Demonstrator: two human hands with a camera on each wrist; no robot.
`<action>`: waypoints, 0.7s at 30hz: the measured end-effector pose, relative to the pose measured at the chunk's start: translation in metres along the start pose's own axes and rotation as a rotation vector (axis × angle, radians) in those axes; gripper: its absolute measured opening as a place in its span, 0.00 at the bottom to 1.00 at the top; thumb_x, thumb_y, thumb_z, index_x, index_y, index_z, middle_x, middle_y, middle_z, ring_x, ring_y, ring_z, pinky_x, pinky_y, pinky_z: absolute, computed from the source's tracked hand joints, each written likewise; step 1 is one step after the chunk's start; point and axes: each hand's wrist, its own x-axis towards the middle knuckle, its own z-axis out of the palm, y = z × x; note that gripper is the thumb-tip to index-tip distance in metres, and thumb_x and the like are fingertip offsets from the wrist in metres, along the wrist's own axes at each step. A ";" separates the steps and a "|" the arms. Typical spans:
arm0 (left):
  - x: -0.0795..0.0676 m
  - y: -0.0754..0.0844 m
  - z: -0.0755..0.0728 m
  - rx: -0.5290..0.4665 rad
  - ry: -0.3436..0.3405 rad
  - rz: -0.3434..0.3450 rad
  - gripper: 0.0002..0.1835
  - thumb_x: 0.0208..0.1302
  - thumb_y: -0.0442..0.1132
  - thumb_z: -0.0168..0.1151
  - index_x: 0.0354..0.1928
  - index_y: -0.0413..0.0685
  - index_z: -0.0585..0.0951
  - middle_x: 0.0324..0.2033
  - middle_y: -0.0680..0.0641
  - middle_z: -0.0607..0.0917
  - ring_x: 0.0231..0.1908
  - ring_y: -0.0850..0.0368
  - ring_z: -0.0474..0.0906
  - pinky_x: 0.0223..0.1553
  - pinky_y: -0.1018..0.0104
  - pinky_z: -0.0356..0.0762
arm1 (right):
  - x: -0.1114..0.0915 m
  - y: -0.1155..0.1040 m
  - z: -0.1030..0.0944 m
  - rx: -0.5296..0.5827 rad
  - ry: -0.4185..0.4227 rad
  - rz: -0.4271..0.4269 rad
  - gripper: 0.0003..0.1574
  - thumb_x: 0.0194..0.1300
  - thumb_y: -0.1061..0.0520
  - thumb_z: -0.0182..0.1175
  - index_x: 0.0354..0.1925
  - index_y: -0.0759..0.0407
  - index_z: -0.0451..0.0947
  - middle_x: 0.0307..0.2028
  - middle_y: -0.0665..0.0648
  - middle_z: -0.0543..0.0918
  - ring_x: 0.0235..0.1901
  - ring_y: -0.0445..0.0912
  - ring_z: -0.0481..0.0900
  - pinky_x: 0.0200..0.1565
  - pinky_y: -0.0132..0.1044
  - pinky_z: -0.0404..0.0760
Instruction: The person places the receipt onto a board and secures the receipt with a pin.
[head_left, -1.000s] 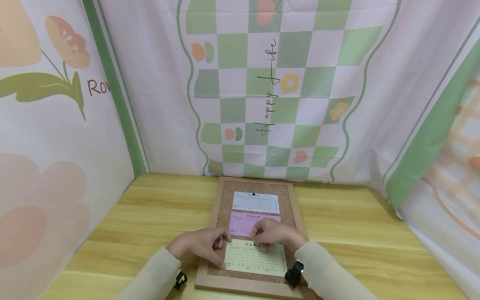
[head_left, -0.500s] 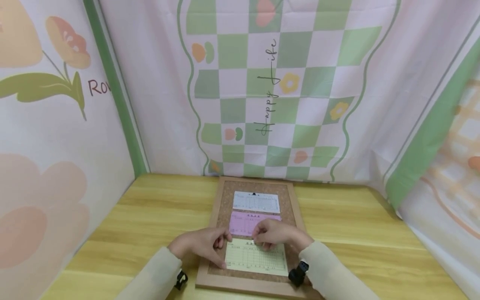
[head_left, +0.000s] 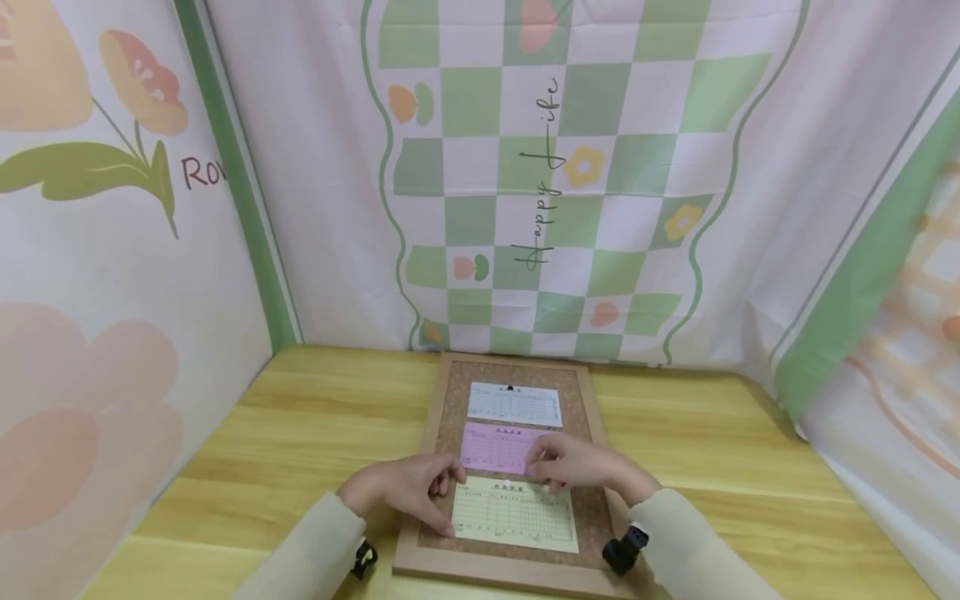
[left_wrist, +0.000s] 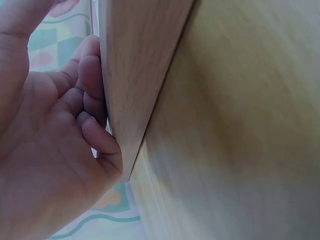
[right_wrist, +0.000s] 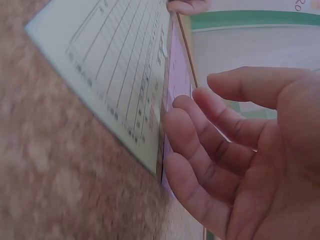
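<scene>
A yellow printed slip (head_left: 513,517) lies on the framed cork board (head_left: 588,533), a small white pin head (head_left: 507,482) at its top edge. My left hand (head_left: 408,492) rests at the slip's left side, thumb at the lower left corner and forefinger near the upper one. In the left wrist view its other fingers (left_wrist: 92,75) lie loosely bent beside the wooden frame (left_wrist: 132,75). My right hand (head_left: 566,460) hovers over the right part of the pink slip (head_left: 495,447). Its fingers are loosely bent with nothing between them in the right wrist view.
A pale blue slip (head_left: 513,406) with a black pin head (head_left: 511,387) is fixed above the pink one. The board lies on a wood-grain table (head_left: 712,467). Behind the table hangs a printed curtain (head_left: 540,217), and others hang at both sides.
My right hand has let go of the white pin at the top of the yellow slip and moved right, uncovering it. The left hand keeps its place.
</scene>
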 end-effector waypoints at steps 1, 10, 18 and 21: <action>0.000 0.001 0.000 0.003 -0.001 -0.002 0.30 0.51 0.37 0.80 0.53 0.47 0.72 0.30 0.52 0.72 0.29 0.64 0.65 0.32 0.73 0.65 | -0.002 0.001 -0.001 -0.004 0.011 -0.002 0.10 0.73 0.57 0.59 0.45 0.64 0.78 0.34 0.57 0.80 0.29 0.48 0.79 0.29 0.38 0.78; -0.002 0.001 -0.004 0.010 -0.019 -0.013 0.29 0.52 0.38 0.79 0.53 0.46 0.73 0.32 0.51 0.74 0.31 0.64 0.67 0.33 0.73 0.67 | -0.016 0.020 -0.012 0.041 0.069 0.019 0.13 0.73 0.56 0.58 0.47 0.66 0.77 0.33 0.58 0.79 0.29 0.47 0.77 0.28 0.36 0.77; -0.004 -0.003 -0.009 0.012 0.018 0.029 0.22 0.56 0.39 0.76 0.51 0.48 0.77 0.34 0.51 0.79 0.34 0.63 0.73 0.39 0.69 0.74 | -0.032 0.034 -0.024 0.097 0.127 0.026 0.16 0.73 0.57 0.57 0.50 0.71 0.76 0.36 0.61 0.79 0.32 0.50 0.77 0.29 0.37 0.79; -0.007 -0.006 -0.013 0.045 0.047 0.045 0.18 0.60 0.41 0.73 0.50 0.49 0.79 0.34 0.53 0.80 0.34 0.63 0.75 0.38 0.68 0.76 | -0.037 0.038 -0.027 0.066 0.160 0.018 0.17 0.74 0.57 0.57 0.51 0.70 0.76 0.37 0.61 0.80 0.33 0.52 0.79 0.31 0.38 0.80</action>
